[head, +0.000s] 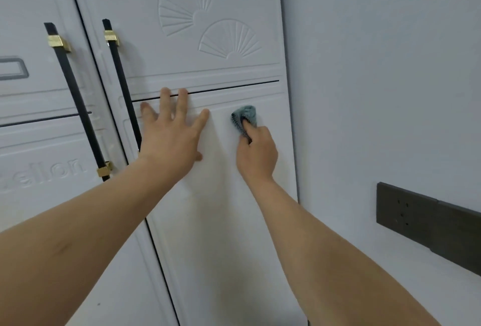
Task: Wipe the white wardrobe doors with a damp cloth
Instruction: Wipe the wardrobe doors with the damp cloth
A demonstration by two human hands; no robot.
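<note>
Plain pale wall, dark plate, probably a socket, low right.

Embossed lettering on the left wardrobe door, white on white, low beside the lower gold bracket of that door's black handle. Readable only in part: "ellen", or perhaps "ellon", with the start cut off at the frame's left edge. Tilted slightly, rising toward the bracket. No colour contrast, legible only by relief shadow. Nothing else readable: the embossed fans on the right wardrobe door, up and to the right of the bracket, are ornament without letters, and the dark socket plate on the wall, far right of the bracket, carries no legible mark
</note>
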